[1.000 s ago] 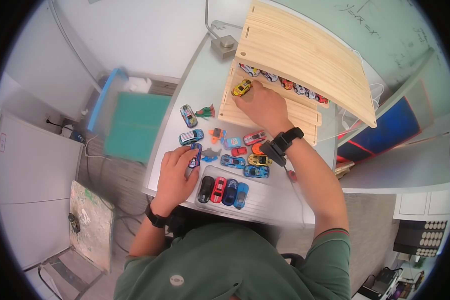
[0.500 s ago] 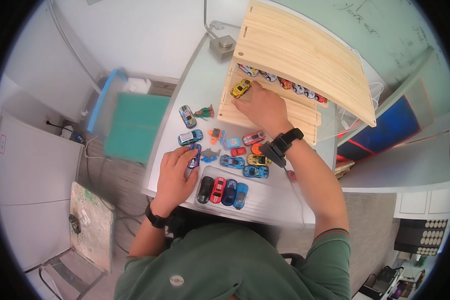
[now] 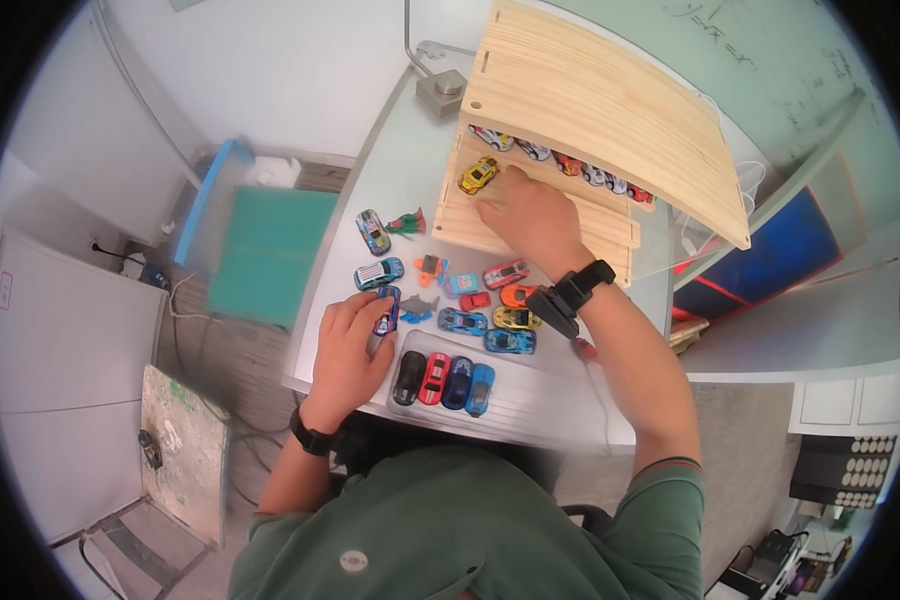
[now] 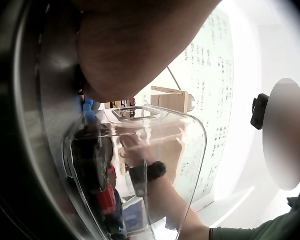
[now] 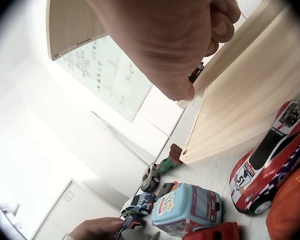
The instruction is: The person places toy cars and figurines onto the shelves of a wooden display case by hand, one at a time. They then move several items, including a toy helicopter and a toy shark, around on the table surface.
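Note:
At the left of the table in the head view, my left hand (image 3: pixel 352 345) holds a dark blue toy car (image 3: pixel 387 309) between fingers and thumb. My right hand (image 3: pixel 532 215) is over the lower step of a wooden rack (image 3: pixel 560 222), its fingertips close beside a yellow toy car (image 3: pixel 479 175). That car stands at the step's left end. In the right wrist view the hand (image 5: pixel 165 45) hides most of this car. Several toy cars stand in a row on the step behind, under the rack's wooden top (image 3: pixel 610 110).
Several toy cars, a light blue toy van (image 5: pixel 187 207), a green figure (image 3: pixel 406 222) and a grey shark (image 3: pixel 419 309) lie between the hands. A clear plastic box (image 3: pixel 402 405) with several cars is at the near edge. A metal lamp base (image 3: pixel 442 92) stands at the back left.
My right hand has drawn slightly right, away from the yellow car, which stays on the step. The left hand keeps its place on the blue car. The head view has shifted slightly.

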A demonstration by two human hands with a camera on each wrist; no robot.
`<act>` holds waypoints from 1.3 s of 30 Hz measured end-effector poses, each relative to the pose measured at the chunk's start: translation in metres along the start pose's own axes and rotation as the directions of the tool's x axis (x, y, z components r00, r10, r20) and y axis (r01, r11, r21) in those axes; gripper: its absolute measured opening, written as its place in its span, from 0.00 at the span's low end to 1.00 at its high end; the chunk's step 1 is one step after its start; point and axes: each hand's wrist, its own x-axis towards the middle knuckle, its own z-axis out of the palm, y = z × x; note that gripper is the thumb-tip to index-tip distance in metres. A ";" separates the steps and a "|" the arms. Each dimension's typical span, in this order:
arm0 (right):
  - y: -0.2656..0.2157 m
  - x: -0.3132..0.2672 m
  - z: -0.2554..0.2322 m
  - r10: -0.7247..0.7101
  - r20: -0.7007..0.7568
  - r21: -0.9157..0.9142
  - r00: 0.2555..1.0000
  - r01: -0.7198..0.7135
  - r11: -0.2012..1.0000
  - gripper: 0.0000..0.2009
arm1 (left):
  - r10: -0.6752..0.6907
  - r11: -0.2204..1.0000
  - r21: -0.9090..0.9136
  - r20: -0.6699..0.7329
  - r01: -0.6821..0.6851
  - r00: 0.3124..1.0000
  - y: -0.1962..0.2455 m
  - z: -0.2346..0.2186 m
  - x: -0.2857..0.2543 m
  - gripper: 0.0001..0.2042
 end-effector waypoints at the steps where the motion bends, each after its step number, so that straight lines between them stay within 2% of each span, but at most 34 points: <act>1: 0.001 -0.003 -0.003 0.001 0.000 -0.003 1.000 -0.001 1.000 0.33 | 0.003 1.000 0.002 -0.001 -0.003 1.000 0.000 0.000 0.000 0.25; 3: 0.004 -0.010 -0.005 0.002 -0.001 -0.005 1.000 -0.002 1.000 0.33 | 0.004 1.000 0.005 -0.001 -0.004 1.000 0.000 0.000 0.000 0.25; 5: 0.011 -0.018 -0.008 -0.005 -0.048 -0.024 0.999 0.004 1.000 0.24 | 0.006 1.000 0.009 -0.001 -0.006 1.000 0.000 0.001 -0.001 0.25; 9: 0.027 -0.040 -0.025 0.012 0.000 -0.009 1.000 -0.012 1.000 0.25 | 0.018 1.000 0.021 -0.009 -0.018 1.000 -0.001 0.002 -0.001 0.25; 12: 0.038 -0.068 -0.037 -0.012 -0.055 0.088 0.998 0.017 0.996 0.25 | 0.014 1.000 0.020 -0.010 -0.013 1.000 -0.001 0.003 -0.002 0.25; 14: 0.035 -0.091 -0.059 0.091 0.060 0.214 0.994 -0.102 0.972 0.23 | 0.008 1.000 0.018 -0.008 -0.008 1.000 -0.003 0.004 -0.002 0.24; 15: 0.041 -0.100 -0.058 0.093 0.064 0.216 0.994 -0.105 0.971 0.23 | 0.013 1.000 0.019 -0.012 -0.013 1.000 -0.004 0.004 -0.002 0.24; 21: 0.070 -0.162 -0.057 0.063 -0.075 0.321 0.995 -0.036 0.946 0.23 | 0.026 0.999 0.033 -0.007 -0.026 1.000 -0.005 0.004 -0.003 0.25; 24: 0.065 -0.195 -0.071 0.163 0.016 0.407 0.986 -0.156 0.900 0.22 | 0.023 0.999 0.028 0.002 -0.024 1.000 -0.001 0.002 -0.003 0.25; 25: 0.068 -0.207 -0.065 0.165 0.017 0.410 0.986 -0.157 0.899 0.22 | 0.016 1.000 0.024 0.007 -0.016 1.000 0.001 0.002 -0.003 0.25; 27: 0.081 -0.231 -0.050 0.155 -0.088 0.503 0.984 -0.091 0.860 0.21 | 0.023 1.000 0.019 0.006 -0.023 1.000 0.000 0.002 -0.004 0.25; 29: 0.086 -0.252 -0.037 0.141 -0.090 0.509 0.986 -0.077 0.857 0.22 | 0.024 1.000 0.015 0.008 -0.024 1.000 0.000 0.002 -0.005 0.25; 31: 0.087 -0.271 -0.021 0.084 -0.195 0.477 0.977 0.020 0.878 0.24 | 0.015 1.000 -0.007 0.024 -0.015 1.000 0.002 -0.001 -0.004 0.24; 35: 0.070 -0.297 -0.005 0.204 -0.105 0.560 0.973 -0.112 0.821 0.27 | -0.009 1.000 -0.020 0.029 0.009 1.000 -0.004 -0.002 -0.007 0.24; 39: 0.071 -0.307 0.009 0.238 -0.095 0.609 0.967 -0.133 0.782 0.30 | 0.000 1.000 0.031 0.031 -0.001 1.000 -0.001 -0.004 -0.007 0.25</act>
